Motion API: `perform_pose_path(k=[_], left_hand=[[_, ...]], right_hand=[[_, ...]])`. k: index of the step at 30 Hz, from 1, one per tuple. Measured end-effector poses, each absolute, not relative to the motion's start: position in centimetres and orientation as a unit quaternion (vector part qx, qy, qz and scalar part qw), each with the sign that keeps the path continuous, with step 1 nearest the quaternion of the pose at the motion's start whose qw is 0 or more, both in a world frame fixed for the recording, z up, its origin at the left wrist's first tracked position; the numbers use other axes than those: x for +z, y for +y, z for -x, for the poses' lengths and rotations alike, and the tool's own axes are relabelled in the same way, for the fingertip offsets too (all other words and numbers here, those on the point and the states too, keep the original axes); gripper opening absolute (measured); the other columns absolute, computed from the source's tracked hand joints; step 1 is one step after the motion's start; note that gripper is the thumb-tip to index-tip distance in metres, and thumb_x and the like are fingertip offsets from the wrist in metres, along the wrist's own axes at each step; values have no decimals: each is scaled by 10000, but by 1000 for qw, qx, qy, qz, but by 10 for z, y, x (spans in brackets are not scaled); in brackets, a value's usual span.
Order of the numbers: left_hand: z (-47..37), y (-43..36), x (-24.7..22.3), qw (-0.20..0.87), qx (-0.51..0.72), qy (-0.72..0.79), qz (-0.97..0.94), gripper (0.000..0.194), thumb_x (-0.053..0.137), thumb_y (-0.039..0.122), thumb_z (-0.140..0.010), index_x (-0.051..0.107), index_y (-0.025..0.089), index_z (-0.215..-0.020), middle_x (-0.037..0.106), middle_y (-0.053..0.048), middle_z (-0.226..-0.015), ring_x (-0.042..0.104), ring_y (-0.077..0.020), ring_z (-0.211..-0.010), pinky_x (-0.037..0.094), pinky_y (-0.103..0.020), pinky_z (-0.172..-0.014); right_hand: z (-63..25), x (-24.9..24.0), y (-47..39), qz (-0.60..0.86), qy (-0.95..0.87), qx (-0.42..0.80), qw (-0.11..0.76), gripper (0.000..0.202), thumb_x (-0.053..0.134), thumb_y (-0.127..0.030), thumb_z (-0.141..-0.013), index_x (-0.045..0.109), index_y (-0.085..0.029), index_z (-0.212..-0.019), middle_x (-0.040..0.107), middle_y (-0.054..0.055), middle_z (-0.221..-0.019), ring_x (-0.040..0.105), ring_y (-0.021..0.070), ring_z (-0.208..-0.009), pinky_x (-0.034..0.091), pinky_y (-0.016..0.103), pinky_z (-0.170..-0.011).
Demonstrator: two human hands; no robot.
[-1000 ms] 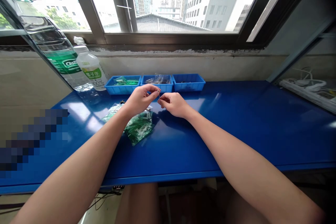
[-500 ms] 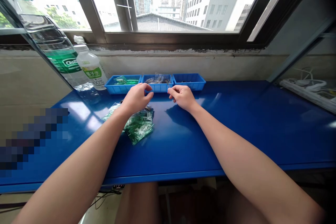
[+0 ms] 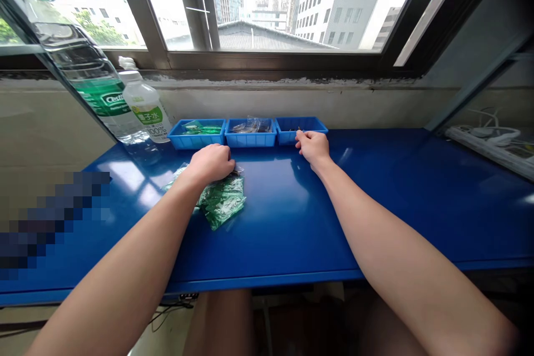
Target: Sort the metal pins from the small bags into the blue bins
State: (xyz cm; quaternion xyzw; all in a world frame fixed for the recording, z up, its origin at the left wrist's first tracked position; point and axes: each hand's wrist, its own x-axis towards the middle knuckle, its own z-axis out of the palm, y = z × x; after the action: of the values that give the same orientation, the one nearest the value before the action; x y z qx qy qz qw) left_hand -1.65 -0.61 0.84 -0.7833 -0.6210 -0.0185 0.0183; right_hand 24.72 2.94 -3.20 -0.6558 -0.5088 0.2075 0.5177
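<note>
My left hand rests at the top of a pile of clear bags with green contents, its fingers curled down; whatever they hold is hidden. My right hand is at the front of the right blue bin, thumb and fingers pinched together by its rim. Small dark bits show at those fingertips, too small to name. The middle blue bin contains clear bags with greyish pieces. In the left blue bin lie green packets.
A large water bottle and a smaller white bottle stand at the back left of the blue table. A power strip with white cables lies at the right, beyond a metal post. The window wall runs behind the bins.
My right hand has moved right, from before the middle bin to the right bin. The left hand has come down and back onto the bags, its fingers curling in.
</note>
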Motion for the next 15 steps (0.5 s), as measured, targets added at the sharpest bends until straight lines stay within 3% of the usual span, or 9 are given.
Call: perform_pose_path(k=[7,15], left_hand=[[15,-5,5,8,3,-617,787,277,467,287,-763,670,203,-931,693,-119,-1019,628,-294,-937,493,-335,-734],[16,-3,4,-29,-22,-626,779,228,512,237,-719,675,218,-878,710,-96,-964,642,-313,-934,495,-360,-756]], right_hand=[[-251,-34,30,656,-493,190,540,368,547,-522,-801,686,-191,-719,639,-1,-565,516,114,-463,406,228,-501],[-249,-33,30,642,-473,214,564,296,553,-462,-792,666,-191,-755,621,-15,-558,507,103,-464,393,216,-493]])
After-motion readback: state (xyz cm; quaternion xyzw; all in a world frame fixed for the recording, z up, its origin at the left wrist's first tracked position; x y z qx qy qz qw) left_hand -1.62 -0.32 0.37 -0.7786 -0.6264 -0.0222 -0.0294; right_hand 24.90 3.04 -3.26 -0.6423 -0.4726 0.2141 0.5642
